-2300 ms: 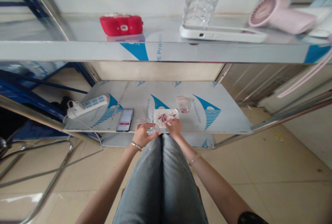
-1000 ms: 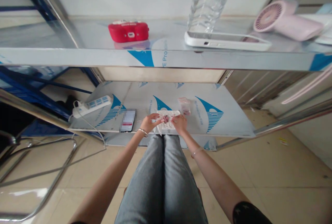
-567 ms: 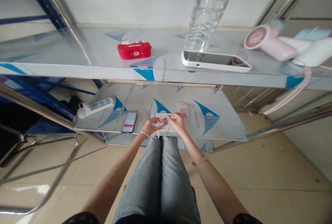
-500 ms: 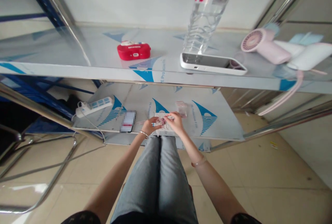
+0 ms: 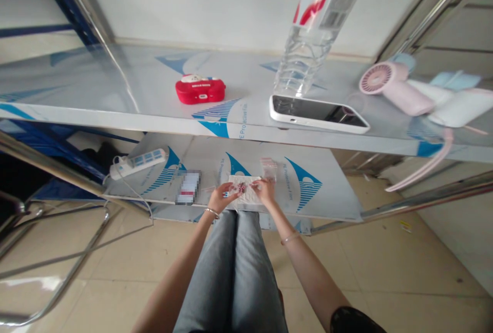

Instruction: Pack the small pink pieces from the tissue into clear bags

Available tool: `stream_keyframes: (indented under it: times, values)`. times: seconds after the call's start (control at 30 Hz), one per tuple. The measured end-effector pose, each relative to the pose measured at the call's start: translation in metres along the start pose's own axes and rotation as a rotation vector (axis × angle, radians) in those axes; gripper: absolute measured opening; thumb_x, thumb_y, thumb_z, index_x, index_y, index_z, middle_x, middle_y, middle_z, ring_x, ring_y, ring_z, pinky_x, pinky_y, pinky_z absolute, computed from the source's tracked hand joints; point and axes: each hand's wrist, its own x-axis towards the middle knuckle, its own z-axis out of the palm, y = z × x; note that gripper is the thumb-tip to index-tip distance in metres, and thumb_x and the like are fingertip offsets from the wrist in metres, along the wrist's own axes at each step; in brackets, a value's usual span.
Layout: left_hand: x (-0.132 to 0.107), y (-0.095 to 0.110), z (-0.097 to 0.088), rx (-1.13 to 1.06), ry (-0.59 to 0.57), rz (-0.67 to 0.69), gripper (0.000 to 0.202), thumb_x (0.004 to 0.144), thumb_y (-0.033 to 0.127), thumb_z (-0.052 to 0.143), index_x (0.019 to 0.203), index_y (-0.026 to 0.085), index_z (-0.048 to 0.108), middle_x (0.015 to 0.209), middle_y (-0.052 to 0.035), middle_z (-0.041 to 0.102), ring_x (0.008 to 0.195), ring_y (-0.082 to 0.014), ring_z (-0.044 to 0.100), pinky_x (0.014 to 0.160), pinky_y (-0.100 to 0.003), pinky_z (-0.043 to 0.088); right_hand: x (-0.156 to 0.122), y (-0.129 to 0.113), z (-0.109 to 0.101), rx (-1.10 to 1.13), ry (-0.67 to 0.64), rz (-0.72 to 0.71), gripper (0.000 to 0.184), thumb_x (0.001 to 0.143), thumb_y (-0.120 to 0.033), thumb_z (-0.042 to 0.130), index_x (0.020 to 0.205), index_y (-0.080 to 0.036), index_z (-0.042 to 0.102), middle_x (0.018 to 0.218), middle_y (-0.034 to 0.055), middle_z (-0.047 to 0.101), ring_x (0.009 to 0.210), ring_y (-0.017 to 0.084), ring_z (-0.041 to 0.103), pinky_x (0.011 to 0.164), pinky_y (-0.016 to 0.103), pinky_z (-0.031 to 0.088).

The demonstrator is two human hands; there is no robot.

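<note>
A small cluster of dark pink, bead-like pieces [image 5: 241, 187] lies between my two hands, over a white, uneven-surfaced pad or tray [image 5: 250, 197] at the lower shelf's front edge. My left hand [image 5: 221, 197] is closed at the cluster's left side, thumb and forefinger pinching at its edge, where something clear shows. To the right, my right hand [image 5: 265, 190] has its fingertips pinched together over the pad. Whatever they hold is too small to make out. Just behind the right hand is a clear packet with pink stripes [image 5: 268, 165].
On the lower shelf [image 5: 327, 189] lie a phone [image 5: 188, 187] and a power strip [image 5: 139, 162] with its cable. Above, the upper shelf bears a red case [image 5: 200, 90], a white-cased phone [image 5: 319, 113], a water bottle [image 5: 304, 50] and a pink handheld fan [image 5: 396, 86].
My right hand has drawn away to the right from the pink cluster, so the hands are farther apart. More of the white pad shows. The view has tilted slightly upward.
</note>
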Motion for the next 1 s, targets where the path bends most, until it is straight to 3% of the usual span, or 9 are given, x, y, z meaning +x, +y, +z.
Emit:
stream_keyframes:
  times: [0.2,0.47,0.6,0.73,0.87,1.0]
  values:
    - [-0.004,0.003,-0.006,0.034,-0.017,-0.024,0.054,0.062,0.037,0.078,0.109,0.016,0.059,0.099,-0.0125,0.071,0.097,-0.0236,0.066,0.08,-0.036,0.053,0.003,0.003,0.03,-0.152,-0.06,0.04,0.02,0.081,-0.027,0.055,0.084,-0.02,0.073,0.096,0.0074,0.06,0.095,0.02,0.048,0.091,0.033,0.034]
    - [0.008,0.009,-0.01,0.094,-0.139,0.061,0.054,0.061,0.037,0.078,0.107,0.016,0.061,0.103,-0.0105,0.07,0.096,-0.0224,0.065,0.082,-0.035,0.052,0.0,0.003,0.038,-0.079,0.095,0.048,0.019,0.082,-0.025,0.053,0.077,-0.019,0.07,0.097,0.0069,0.061,0.098,0.02,0.048,0.093,0.034,0.032]
    - [0.014,0.013,-0.018,0.228,-0.235,0.152,0.051,0.056,0.04,0.08,0.101,0.02,0.065,0.102,-0.0071,0.07,0.092,-0.0214,0.066,0.083,-0.032,0.052,0.005,-0.021,0.014,0.167,0.232,0.042,0.02,0.081,-0.032,0.055,0.076,-0.018,0.069,0.083,0.0069,0.065,0.088,0.02,0.055,0.088,0.035,0.039]
    - [0.02,0.022,-0.022,0.327,-0.3,0.213,0.051,0.054,0.045,0.079,0.098,0.021,0.067,0.098,-0.0051,0.071,0.089,-0.0217,0.066,0.083,-0.032,0.052,0.001,-0.06,-0.026,0.389,0.311,-0.103,0.02,0.082,-0.037,0.058,0.076,-0.02,0.067,0.083,0.0054,0.065,0.087,0.019,0.058,0.085,0.033,0.043]
    - [0.024,0.03,-0.017,0.32,-0.3,0.239,0.051,0.057,0.044,0.078,0.099,0.018,0.067,0.096,-0.006,0.072,0.086,-0.0217,0.066,0.081,-0.033,0.052,-0.012,-0.084,-0.055,0.377,0.233,-0.212,0.019,0.081,-0.037,0.061,0.076,-0.021,0.069,0.085,0.0055,0.064,0.088,0.019,0.059,0.085,0.032,0.044]
    - [0.026,0.034,-0.007,0.272,-0.281,0.222,0.05,0.061,0.042,0.075,0.1,0.011,0.066,0.095,-0.0093,0.071,0.084,-0.0212,0.066,0.08,-0.03,0.052,-0.012,-0.075,-0.065,0.336,0.175,-0.233,0.021,0.081,-0.038,0.06,0.079,-0.02,0.071,0.087,0.0069,0.064,0.088,0.019,0.059,0.084,0.032,0.044]
